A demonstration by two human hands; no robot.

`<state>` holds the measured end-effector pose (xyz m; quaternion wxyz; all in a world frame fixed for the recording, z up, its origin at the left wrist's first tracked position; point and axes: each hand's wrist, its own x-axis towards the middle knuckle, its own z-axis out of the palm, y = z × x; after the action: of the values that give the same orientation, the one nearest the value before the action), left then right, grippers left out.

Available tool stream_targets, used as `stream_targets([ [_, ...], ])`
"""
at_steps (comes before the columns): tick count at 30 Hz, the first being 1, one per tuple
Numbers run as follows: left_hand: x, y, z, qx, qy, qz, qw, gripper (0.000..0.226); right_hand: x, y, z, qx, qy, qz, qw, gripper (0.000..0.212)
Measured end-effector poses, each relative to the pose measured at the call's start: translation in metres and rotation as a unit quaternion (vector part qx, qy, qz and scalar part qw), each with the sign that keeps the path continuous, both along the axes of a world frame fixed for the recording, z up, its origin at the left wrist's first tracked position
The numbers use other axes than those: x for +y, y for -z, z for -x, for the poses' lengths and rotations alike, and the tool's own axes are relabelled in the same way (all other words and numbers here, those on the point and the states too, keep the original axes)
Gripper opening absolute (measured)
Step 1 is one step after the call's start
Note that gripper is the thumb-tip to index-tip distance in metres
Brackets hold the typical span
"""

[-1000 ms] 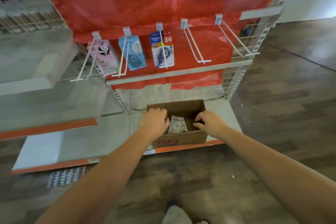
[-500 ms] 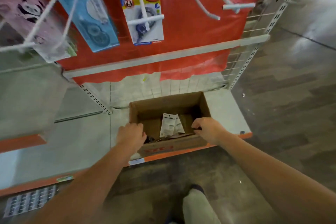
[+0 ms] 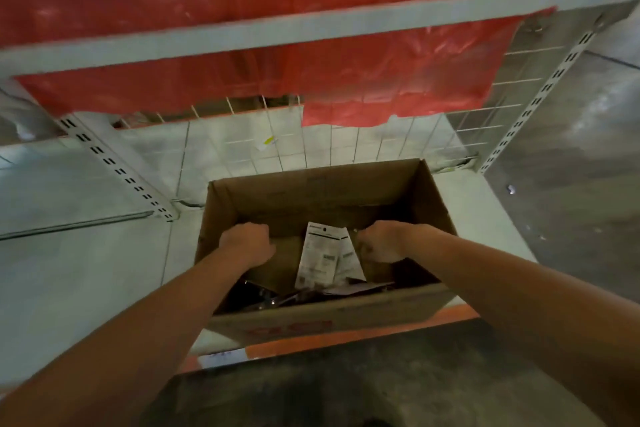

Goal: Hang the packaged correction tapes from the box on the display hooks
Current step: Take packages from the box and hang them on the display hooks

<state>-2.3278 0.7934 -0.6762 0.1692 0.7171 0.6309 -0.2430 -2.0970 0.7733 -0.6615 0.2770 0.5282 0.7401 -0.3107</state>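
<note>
Here my left hand [image 3: 246, 242] and right hand [image 3: 380, 242], fingers curled, contents untellable, sit inside the box [image 3: 429, 198] on the pale shelf [image 3: 86, 274], dark floor [image 3: 571, 163] beside.

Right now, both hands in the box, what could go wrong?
1. The left hand and right hand are curled inside the cardboard box; what they grip is hidden, so a fumbled or empty pick is possible.
2. The white packaged cards stand loosely between the hands and could get bent or knocked flat.
3. The box sits at the shelf's front edge; a tug toward the person might slide it off.
</note>
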Motion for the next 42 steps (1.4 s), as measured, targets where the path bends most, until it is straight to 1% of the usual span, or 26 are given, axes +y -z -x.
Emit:
stream_targets([
  [3, 0.026, 0.039, 0.003, 0.029, 0.017, 0.008, 0.999, 0.032, 0.025, 0.031, 0.007, -0.026, -0.031, 0.062, 0.997, 0.047],
  [5, 0.04, 0.059, 0.002, 0.047, 0.032, 0.008, 0.998, 0.034, 0.04, 0.052, 0.012, -0.043, -0.044, 0.074, 0.995, 0.051],
  [10, 0.055, 0.089, 0.004, 0.077, 0.043, 0.032, 0.996, 0.042, 0.06, 0.097, 0.021, -0.07, -0.035, 0.067, 0.995, 0.048],
  [13, 0.054, 0.107, 0.009, 0.104, 0.068, 0.047, 0.991, 0.04, 0.059, 0.121, 0.018, -0.081, -0.011, 0.019, 0.997, 0.046],
  [14, 0.052, 0.113, 0.01, 0.121, 0.076, 0.063, 0.988, 0.04, 0.056, 0.127, 0.017, -0.081, 0.0, 0.0, 0.997, 0.047],
  [16, 0.046, 0.122, 0.007, 0.143, 0.084, 0.112, 0.98, 0.039, 0.05, 0.137, 0.012, -0.053, 0.034, -0.026, 0.998, 0.047],
  [19, 0.035, 0.128, -0.001, 0.122, 0.052, 0.229, 0.964, 0.04, 0.042, 0.159, 0.01, 0.011, 0.086, -0.024, 0.996, 0.044],
  [21, 0.029, 0.127, -0.004, 0.111, 0.035, 0.304, 0.946, 0.039, 0.034, 0.176, 0.014, 0.022, 0.116, -0.01, 0.993, 0.051],
  [24, 0.02, 0.13, -0.002, 0.119, 0.044, 0.334, 0.934, 0.037, 0.017, 0.192, 0.017, 0.04, 0.172, -0.041, 0.983, 0.056],
  [26, 0.012, 0.131, -0.003, 0.123, 0.048, 0.33, 0.935, 0.037, 0.011, 0.2, 0.013, 0.076, 0.244, -0.074, 0.964, 0.063],
  [27, 0.008, 0.129, -0.004, 0.122, 0.049, 0.32, 0.938, 0.039, 0.009, 0.202, 0.011, 0.106, 0.285, -0.08, 0.949, 0.063],
  [30, 0.003, 0.128, -0.005, 0.125, 0.049, 0.305, 0.943, 0.032, 0.007, 0.204, 0.009, 0.192, 0.397, -0.06, 0.896, 0.041],
  [32, 0.002, 0.126, -0.001, 0.114, 0.029, 0.309, 0.944, 0.03, 0.005, 0.199, 0.009, 0.227, 0.442, -0.042, 0.867, 0.035],
  [33, 0.002, 0.125, 0.001, 0.109, 0.02, 0.304, 0.946, 0.036, 0.004, 0.196, 0.008, 0.238, 0.453, -0.041, 0.858, 0.033],
  [35, 0.001, 0.118, 0.003, 0.094, 0.005, 0.271, 0.958, 0.045, 0.003, 0.192, 0.008, 0.262, 0.472, -0.04, 0.841, 0.034],
  [38, 0.002, 0.111, 0.005, 0.042, -0.035, 0.215, 0.975, 0.045, 0.001, 0.187, 0.01, 0.279, 0.486, -0.021, 0.828, 0.04],
  [40, 0.001, 0.109, 0.007, 0.01, -0.067, 0.192, 0.979, 0.045, -0.001, 0.184, 0.011, 0.295, 0.478, -0.003, 0.827, 0.04],
  [42, 0.0, 0.109, 0.01, -0.009, -0.091, 0.178, 0.98, 0.038, -0.002, 0.184, 0.013, 0.309, 0.463, 0.008, 0.831, 0.041],
])
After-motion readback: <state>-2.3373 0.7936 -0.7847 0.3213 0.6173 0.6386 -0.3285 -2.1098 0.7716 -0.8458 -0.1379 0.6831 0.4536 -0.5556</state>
